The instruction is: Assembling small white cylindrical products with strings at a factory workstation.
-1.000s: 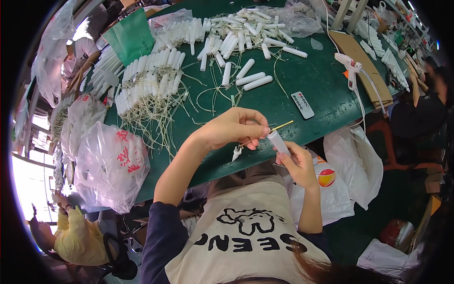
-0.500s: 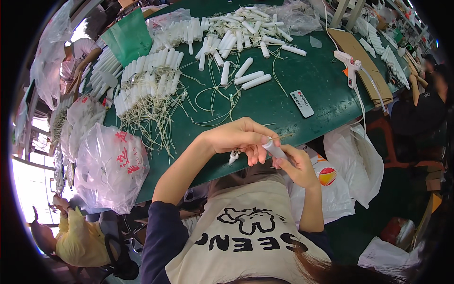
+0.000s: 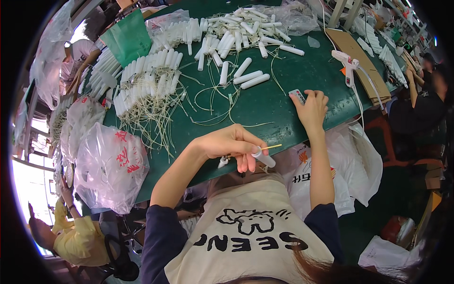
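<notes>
Above the table's near edge, my left hand [image 3: 234, 144] pinches a short white tube [image 3: 266, 158] between thumb and fingers, its free end tilted down to the right. A thin yellowish strand [image 3: 272, 147] sticks out beside the tube's upper end. Below the same hand hangs a small white piece [image 3: 222, 162], partly hidden by the fingers. My right hand [image 3: 313, 110] reaches out over the table with its fingers curled around a small grey-white remote control [image 3: 297, 96] that lies on the surface. The palm and fingers cover most of it.
Several white tubes with pale wires [image 3: 149, 78] lie bundled on the green table [image 3: 265, 106], with a loose pile [image 3: 246, 31] farther back. A white glue gun [image 3: 349, 66] stands at right beside cardboard [image 3: 362, 66]. Plastic bags [image 3: 111, 165] hang at left. Other people sit nearby.
My right hand has let go of the white tube and moved forward and right onto the remote control. My left hand still holds the tube, now slightly lower and farther left.
</notes>
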A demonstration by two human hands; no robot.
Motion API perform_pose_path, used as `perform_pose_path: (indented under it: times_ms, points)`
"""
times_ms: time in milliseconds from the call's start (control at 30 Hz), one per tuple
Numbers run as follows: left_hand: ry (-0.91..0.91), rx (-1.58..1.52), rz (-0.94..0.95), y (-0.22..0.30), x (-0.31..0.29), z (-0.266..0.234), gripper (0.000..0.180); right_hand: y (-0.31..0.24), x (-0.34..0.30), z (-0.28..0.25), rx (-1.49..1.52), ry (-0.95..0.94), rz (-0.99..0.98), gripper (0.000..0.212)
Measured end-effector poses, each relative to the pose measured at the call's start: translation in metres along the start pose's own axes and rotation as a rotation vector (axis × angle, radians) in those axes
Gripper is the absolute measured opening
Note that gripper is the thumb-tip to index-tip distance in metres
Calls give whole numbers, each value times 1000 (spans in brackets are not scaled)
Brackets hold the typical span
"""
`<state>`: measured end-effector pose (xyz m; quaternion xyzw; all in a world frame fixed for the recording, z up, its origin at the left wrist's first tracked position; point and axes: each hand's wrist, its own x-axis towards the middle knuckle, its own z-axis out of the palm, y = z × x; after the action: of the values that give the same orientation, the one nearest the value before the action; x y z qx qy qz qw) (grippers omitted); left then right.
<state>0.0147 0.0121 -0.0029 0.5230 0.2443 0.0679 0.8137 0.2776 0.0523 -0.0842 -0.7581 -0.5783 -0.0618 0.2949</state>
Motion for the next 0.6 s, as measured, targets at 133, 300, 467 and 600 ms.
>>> perform_pose_path:
  times_ms: [133, 300, 467, 600]
  points:
    - [-39, 42, -89, -5, -2, -3, 26, -6, 1, -7, 32, -96, 6, 43]
    - [-41, 39, -126, -6, -2, -2, 26, 6, 3, -9, 226, -261, -6, 38]
    - [-15, 34, -148, -5, 1, 2, 26, 15, -4, -17, 581, -248, -112, 35]
    - [-13, 14, -157, -10, 2, -1, 26, -2, -21, -57, 1044, -524, 84, 25]
